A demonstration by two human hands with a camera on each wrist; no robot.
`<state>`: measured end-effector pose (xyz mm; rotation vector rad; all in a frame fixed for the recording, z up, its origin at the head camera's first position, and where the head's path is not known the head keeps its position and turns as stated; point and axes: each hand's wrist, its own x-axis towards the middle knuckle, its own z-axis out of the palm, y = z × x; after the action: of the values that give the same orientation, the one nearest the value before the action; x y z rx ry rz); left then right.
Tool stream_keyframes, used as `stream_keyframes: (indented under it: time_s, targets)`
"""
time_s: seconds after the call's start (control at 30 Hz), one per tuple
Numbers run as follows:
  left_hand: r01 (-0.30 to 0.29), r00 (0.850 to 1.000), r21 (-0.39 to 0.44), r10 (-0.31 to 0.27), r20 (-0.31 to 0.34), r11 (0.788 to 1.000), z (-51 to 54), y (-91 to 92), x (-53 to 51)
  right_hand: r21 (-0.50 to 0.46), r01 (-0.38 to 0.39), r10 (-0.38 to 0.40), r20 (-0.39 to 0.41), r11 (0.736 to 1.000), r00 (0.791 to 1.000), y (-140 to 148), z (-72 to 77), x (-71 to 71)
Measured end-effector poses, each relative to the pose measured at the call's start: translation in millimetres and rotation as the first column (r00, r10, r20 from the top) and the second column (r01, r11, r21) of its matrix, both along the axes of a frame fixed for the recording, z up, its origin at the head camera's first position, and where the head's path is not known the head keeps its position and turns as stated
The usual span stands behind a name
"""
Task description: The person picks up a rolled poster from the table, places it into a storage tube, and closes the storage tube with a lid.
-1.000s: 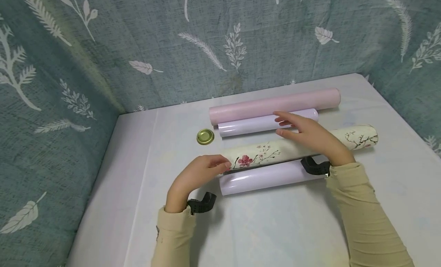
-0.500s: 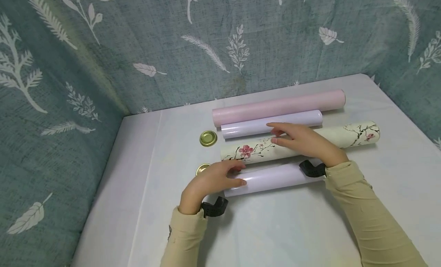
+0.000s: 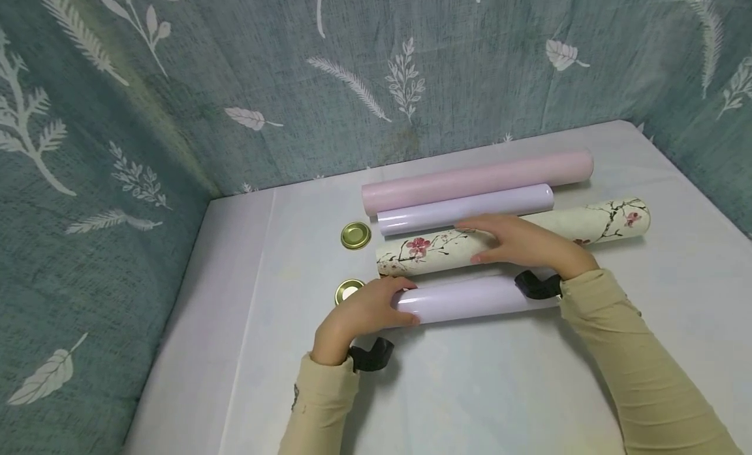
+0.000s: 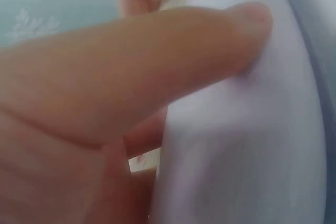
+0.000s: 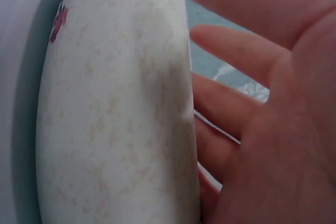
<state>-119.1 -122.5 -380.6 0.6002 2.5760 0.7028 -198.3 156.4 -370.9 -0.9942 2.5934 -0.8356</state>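
We see two forearms in beige cloth sleeves (image 3: 623, 337) reaching forward over the white-covered table (image 3: 470, 390), each wrist bearing a black angled clip (image 3: 373, 355). The left hand (image 3: 364, 309) is bent round the left end of the near glossy white roll (image 3: 470, 299), thumb along its near side and fingers over its far side. That roll lies crosswise, its right end hidden by the right wrist's clip. Just beyond it, the right hand (image 3: 523, 243) grips the cream paper roll with red blossoms and dark branches (image 3: 435, 254), thumb on the near side, fingers reaching behind.

By the left hand we find a round gold lid with a white centre (image 3: 349, 289), partly covered; farther back sits a plain round gold lid (image 3: 355, 235). Behind the blossom roll lie the far glossy white roll (image 3: 464, 209), then the matte pink roll (image 3: 478, 181). A grey-green leaf-patterned curtain (image 3: 264, 83) stands past the table's edge.
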Motion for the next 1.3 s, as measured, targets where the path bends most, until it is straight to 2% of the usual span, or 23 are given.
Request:
stream_keyframes:
  time_s: [0.17,0.33,0.43,0.5,0.6,0.7,0.8,0.97,1.13,1.23,1.3]
  targets:
    - [-0.073,0.995,0.054,0.068,0.077,0.996,4.3,-14.4,-4.4,0.029,-0.029,0.03,-0.032,0.999,0.999,0.5,4.9,-3.8]
    - [-0.075,0.991,0.135,0.058,0.124,0.988,0.5,-32.6,-12.1,0.04,-0.004,0.004,0.002,0.999,1.0,0.2,7.0,-2.7]
    - [-0.097,0.985,0.191,0.067,0.157,0.977,-1.0,-44.2,-17.9,0.047,0.019,-0.021,0.029,0.999,0.999,0.3,7.8,-1.6]
    - [-0.137,0.978,0.222,0.096,0.187,0.965,-0.5,-53.3,-21.4,0.049,0.027,-0.028,0.022,0.998,0.999,-0.8,7.4,-1.3]
    - [-0.232,0.954,0.275,0.163,0.253,0.933,1.3,-67.9,-26.4,0.059,0.019,-0.019,-0.003,0.998,1.0,-3.8,5.8,-1.2]
    - [-0.299,0.933,0.326,0.202,0.299,0.897,1.8,-79.1,-31.1,0.088,0.028,-0.025,-0.032,0.996,0.999,-4.9,4.1,0.2]
    - [-0.33,0.923,0.387,0.208,0.323,0.861,0.1,-86.1,-34.7,0.11,0.049,-0.044,-0.051,0.993,0.998,-3.4,3.4,1.9]
    - [-0.409,0.895,0.508,0.223,0.387,0.758,-5.5,-97.4,-35.4,0.097,0.055,-0.05,-0.055,0.994,0.997,-1.6,1.6,2.3]
    - [-0.461,0.874,0.577,0.231,0.428,0.674,-13.2,-107.6,-39.0,0.126,0.018,-0.009,-0.073,0.992,0.997,-0.4,2.3,3.0]
    - [-0.5,0.857,0.622,0.238,0.457,0.603,-18.1,-114.5,-40.6,0.149,0.021,-0.005,-0.101,0.989,0.995,-0.4,-1.2,2.3]
    - [-0.516,0.851,0.651,0.249,0.462,0.557,-20.2,-120.2,-41.7,0.165,0.033,-0.013,-0.126,0.986,0.992,-1.9,-3.5,0.5]
